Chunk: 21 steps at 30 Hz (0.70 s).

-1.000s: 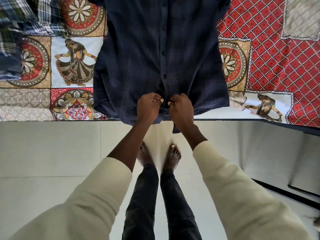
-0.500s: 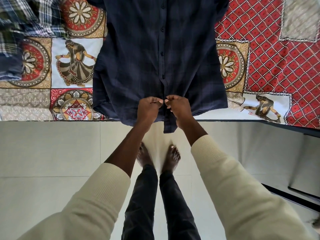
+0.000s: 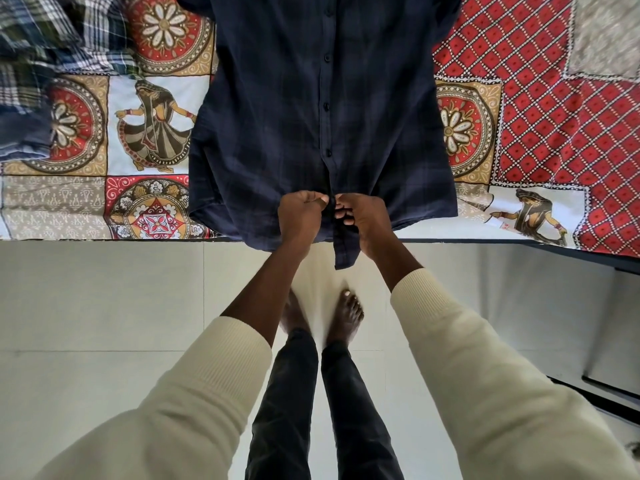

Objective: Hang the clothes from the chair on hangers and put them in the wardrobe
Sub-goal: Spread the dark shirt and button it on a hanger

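Observation:
A dark navy checked shirt lies flat on the patterned bedsheet, buttoned down its front, its hem hanging over the bed's near edge. My left hand pinches the left side of the button placket near the hem. My right hand pinches the right side of the placket, thumb and fingers curled on the cloth. The two hands nearly touch over the lowest button area. No hanger or wardrobe is in view.
A blue, white and green plaid garment lies crumpled at the bed's far left. The white tiled floor lies below, with my bare feet close to the bed edge. A dark frame stands at the right.
Both hands stayed at the shirt's lower placket; the right hand's fingers shifted slightly and the hem strip below now hangs a little straighter.

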### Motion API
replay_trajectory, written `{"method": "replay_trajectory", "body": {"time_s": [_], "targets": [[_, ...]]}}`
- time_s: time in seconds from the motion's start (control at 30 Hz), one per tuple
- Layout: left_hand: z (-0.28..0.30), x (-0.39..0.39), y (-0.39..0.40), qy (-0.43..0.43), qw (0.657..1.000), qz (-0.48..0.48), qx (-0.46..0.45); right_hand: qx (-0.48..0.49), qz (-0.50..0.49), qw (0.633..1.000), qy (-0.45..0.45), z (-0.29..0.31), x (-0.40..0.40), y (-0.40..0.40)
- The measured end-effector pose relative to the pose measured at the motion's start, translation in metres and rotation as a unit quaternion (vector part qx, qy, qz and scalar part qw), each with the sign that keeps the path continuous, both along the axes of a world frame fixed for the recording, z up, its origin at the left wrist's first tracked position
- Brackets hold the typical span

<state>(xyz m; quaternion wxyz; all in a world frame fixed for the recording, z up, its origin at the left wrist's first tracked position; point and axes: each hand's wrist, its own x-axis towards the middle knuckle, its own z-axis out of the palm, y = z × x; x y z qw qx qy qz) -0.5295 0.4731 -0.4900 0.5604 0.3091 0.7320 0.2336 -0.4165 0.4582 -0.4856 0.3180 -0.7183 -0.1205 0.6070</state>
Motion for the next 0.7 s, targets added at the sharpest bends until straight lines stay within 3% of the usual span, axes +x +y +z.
{"method": "replay_trajectory", "body": {"time_s": [0.27, 0.5, 0.7], "targets": [[0.003, -0.006, 0.015, -0.014, 0.998, -0.027, -0.057, 0.075, 0.055, 0.991, -0.097, -0.001, -0.011, 0.002], [-0.002, -0.009, 0.018, -0.021, 0.997, -0.066, -0.043, 0.132, 0.195, 0.926, -0.295, -0.012, -0.017, -0.003], [-0.004, -0.010, 0.011, 0.095, 0.982, -0.153, 0.059, 0.130, 0.228, 0.934, -0.242, -0.008, -0.007, 0.002]]}}
